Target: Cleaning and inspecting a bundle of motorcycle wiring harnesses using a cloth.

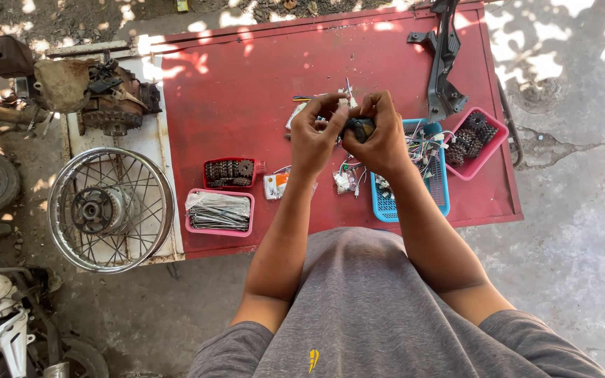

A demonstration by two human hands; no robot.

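Note:
My left hand (314,133) and my right hand (381,133) are raised together above a red metal table (246,84). Between them they pinch a small dark part (360,128) with thin white wires sticking up from it; the right hand wraps most of it. Just under the hands lie small clear bags of connectors (348,180) and a small orange-and-white packet (275,185).
A blue basket (437,183) of wiring and a pink tray (486,143) of chain pieces sit at the right. A red tray of sprockets (229,172) and a pink tray of spokes (218,212) sit at the left. A black bracket (445,63), a spoked wheel (110,208) and an engine part (110,98) lie around.

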